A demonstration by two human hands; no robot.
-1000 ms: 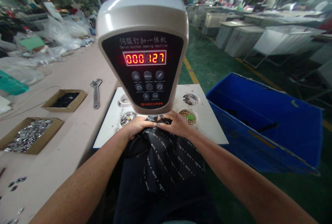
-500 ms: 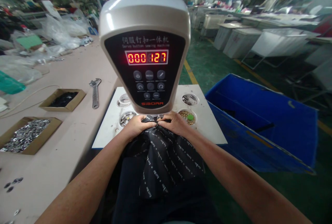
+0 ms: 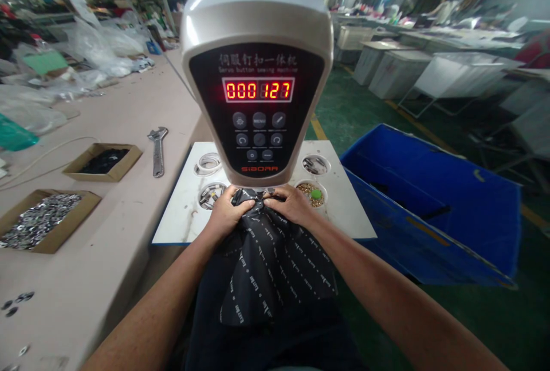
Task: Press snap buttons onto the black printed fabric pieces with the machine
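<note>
At the centre of the frame, my left hand [image 3: 227, 210] and right hand [image 3: 290, 203] each pinch the black printed fabric [image 3: 262, 268], thumbs nearly meeting, fingertips partly hidden beneath the button sewing machine's head [image 3: 258, 21]. The fabric drapes toward lower centre; an adjustable wrench [image 3: 158, 152] lies left of the machine.

Adj. wrench [image 3: 158, 152] on L table [image 3: 124, 210], cardboard box [image 3: 103, 163] w/ blk pcs, blue bin [image 3: 429, 210] at R, plastic bags [image 3: 97, 44] at far L, wht carts [image 3: 464, 81] in bkgd
</note>
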